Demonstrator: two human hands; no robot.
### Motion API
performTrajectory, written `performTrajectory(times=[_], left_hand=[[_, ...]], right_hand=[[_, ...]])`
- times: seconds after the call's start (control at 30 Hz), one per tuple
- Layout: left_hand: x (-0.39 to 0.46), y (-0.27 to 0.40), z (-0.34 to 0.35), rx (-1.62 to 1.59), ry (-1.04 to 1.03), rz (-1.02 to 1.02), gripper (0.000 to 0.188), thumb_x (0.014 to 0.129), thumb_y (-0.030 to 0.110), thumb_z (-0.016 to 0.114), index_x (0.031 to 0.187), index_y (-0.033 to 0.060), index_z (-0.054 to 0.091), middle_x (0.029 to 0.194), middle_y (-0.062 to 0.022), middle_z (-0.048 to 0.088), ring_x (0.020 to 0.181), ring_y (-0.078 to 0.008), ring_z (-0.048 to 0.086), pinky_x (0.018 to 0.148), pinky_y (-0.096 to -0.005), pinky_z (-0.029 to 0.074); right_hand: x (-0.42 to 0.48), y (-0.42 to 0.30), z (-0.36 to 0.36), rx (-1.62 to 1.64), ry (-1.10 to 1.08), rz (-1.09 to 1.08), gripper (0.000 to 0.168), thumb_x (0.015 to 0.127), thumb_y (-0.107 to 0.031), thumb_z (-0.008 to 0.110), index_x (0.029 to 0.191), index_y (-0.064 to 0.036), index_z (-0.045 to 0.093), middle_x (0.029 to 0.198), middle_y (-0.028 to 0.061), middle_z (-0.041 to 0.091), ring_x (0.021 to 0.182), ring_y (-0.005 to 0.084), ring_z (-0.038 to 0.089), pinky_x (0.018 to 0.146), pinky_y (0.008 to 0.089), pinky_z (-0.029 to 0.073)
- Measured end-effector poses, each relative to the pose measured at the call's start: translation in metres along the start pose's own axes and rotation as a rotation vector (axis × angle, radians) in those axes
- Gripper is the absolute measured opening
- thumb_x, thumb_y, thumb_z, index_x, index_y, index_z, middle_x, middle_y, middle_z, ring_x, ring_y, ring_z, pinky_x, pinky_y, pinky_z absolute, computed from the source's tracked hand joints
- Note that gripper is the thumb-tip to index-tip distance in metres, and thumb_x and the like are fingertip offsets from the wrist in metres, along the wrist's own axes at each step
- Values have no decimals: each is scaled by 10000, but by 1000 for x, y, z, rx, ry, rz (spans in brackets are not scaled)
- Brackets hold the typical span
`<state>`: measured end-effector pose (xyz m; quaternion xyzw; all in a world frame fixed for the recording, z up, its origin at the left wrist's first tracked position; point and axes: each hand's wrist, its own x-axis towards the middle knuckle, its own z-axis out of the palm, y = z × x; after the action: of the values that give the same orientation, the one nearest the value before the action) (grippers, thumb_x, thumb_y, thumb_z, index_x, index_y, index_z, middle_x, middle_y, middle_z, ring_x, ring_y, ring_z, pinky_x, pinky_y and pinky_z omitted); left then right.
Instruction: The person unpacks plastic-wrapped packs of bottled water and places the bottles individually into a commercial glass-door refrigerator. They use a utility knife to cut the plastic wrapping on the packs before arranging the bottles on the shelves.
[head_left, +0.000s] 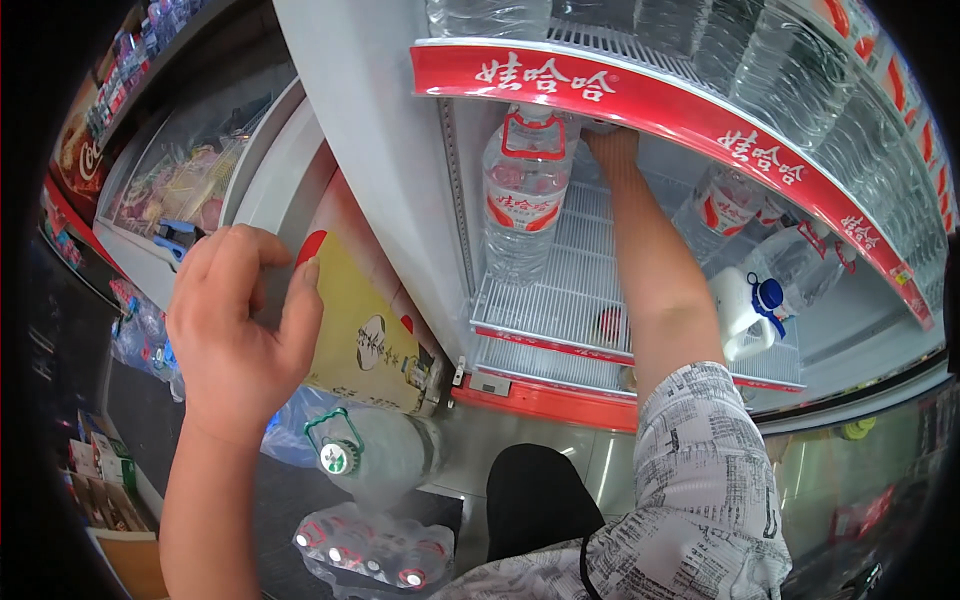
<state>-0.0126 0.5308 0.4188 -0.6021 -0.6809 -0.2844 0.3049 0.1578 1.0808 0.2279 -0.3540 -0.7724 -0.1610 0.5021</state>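
My right hand reaches deep into a drinks fridge, under the red-fronted upper shelf. Its fingers are partly hidden there, so what they touch is unclear. Just left of it, a large clear water bottle with a red carry handle stands upright on the white wire shelf. To the right of my forearm are a white jug with a blue cap and more clear water bottles. My left hand is raised outside the fridge, fingers curled and apart, holding nothing.
On the floor are a large bottle with a green handle and a plastic-wrapped pack of bottles. The fridge's white side wall separates it from a chest freezer at left. A small red item shows below the wire shelf.
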Motion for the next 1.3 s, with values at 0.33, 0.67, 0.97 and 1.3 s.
performTrajectory(times=[0.33, 0.67, 0.97, 1.3], left_hand=[[-10, -12, -8, 64, 19, 7, 172, 819, 104, 794, 883, 45, 647, 784, -66, 572, 623, -210, 482, 580, -333, 408], [-58, -16, -23, -172, 303, -29, 252, 885, 255, 682, 951, 13, 690, 885, -220, 734, 868, -459, 702, 821, -522, 568], [-429, -40, -109, -81, -1179, -1123, 203, 960, 150, 595, 989, 0, 729, 1052, -234, 748, 956, -422, 727, 844, -504, 572], [-629, -37, -57, 16, -461, -1283, 663, 807, 302, 886, 1337, 38, 587, 1177, -194, 613, 1072, -368, 644, 976, -434, 534]], right_hand=[[-41, -2, 40, 290, -345, 563, 1106, 671, -241, 971, 1474, 138, 313, 1432, 319, 543, 1298, 460, 575, 1069, 488, 519], [-99, -20, -20, 796, -772, 991, 865, 853, -259, 861, 1478, 127, 404, 1475, 261, 548, 1189, 342, 662, 908, 426, 589], [-233, -207, -254, 1017, -172, 779, 483, 1026, -121, 666, 1425, 97, 504, 1095, 120, 699, 959, 167, 673, 857, 306, 560], [-356, -421, -378, 1543, -1019, 776, 304, 1016, -4, 648, 1311, -11, 576, 1031, 44, 669, 934, 111, 645, 848, 275, 538]])
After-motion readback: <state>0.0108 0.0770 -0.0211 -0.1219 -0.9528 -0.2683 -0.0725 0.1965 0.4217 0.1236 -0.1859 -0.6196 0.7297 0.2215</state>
